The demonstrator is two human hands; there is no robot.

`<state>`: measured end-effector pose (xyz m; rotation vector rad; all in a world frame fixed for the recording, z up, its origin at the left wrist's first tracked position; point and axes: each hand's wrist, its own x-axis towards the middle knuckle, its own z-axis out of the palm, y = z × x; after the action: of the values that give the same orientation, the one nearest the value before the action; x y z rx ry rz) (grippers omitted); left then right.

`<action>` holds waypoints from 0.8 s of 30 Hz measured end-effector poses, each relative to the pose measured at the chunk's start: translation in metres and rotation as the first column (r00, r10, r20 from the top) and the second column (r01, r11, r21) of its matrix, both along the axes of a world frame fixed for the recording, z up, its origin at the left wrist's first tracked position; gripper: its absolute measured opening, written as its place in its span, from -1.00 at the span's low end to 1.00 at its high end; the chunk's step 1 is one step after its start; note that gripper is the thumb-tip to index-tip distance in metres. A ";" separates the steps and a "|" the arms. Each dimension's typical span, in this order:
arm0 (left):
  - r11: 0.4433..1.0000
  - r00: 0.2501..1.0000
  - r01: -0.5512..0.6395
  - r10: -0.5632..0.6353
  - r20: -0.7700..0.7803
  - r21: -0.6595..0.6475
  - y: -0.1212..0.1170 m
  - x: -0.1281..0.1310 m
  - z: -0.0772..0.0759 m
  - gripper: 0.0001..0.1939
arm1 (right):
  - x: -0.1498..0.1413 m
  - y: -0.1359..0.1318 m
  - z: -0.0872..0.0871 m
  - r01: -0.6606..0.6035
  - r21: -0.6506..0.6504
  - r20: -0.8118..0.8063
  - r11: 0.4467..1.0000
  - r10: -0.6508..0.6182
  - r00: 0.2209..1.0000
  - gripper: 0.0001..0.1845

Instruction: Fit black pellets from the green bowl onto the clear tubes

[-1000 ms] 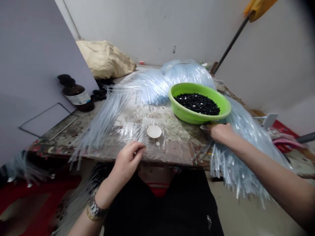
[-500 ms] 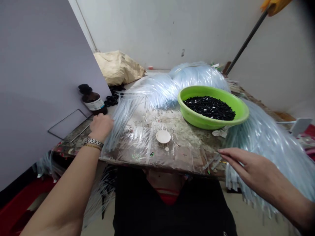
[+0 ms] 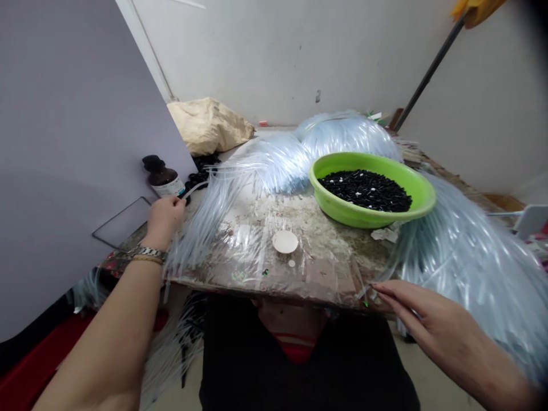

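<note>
Clear plastic tube [image 3: 196, 189] now shows at the left hand [image 3: 165, 218], not visible half a second ago; left grip closed on it, just beside the left bundle [image 3: 208, 214], so one strand looks singled out
Left arm reaches out near the brown bottle [image 3: 166, 184]; right hand [image 3: 445, 319] a bit lower, at the table's [image 3: 334, 245] front edge, fingers pointing inward, can't tell if holding anything

No wording is legible: the white label [image 3: 168, 188] on the brown bottle [image 3: 164, 174], just beyond the fingers of the left hand [image 3: 163, 218], bears print (blue at one edge) too small to read.
</note>
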<state>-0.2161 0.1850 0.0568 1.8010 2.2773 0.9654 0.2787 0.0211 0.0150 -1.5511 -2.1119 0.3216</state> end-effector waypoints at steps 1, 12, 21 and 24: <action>0.999 0.997 -0.004 0.001 0.074 0.037 -0.006 0.003 0.006 -0.70 | -0.004 -0.001 0.001 0.000 -0.012 -0.034 1.000 -0.001 0.999 -0.71; 0.957 0.425 0.055 -0.282 0.860 0.286 -0.143 0.096 0.027 -0.87 | -0.082 0.005 0.026 -0.204 -0.312 -0.558 0.928 -0.005 0.830 -0.67; 0.864 0.334 0.501 -0.129 0.934 -0.060 -0.205 0.153 -0.038 -0.79 | -0.140 0.023 0.046 -0.642 -0.287 -0.957 0.711 -0.182 0.227 -0.52; 0.777 0.370 0.608 -0.093 0.925 -0.165 -0.206 0.156 -0.043 -0.72 | -0.146 0.023 0.046 -0.654 -0.259 -0.966 0.710 -0.202 0.163 -0.65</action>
<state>-0.0601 -0.0208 0.0134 1.0437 1.1757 0.8172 0.1327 0.0445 0.0610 -0.6721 -1.0607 1.8455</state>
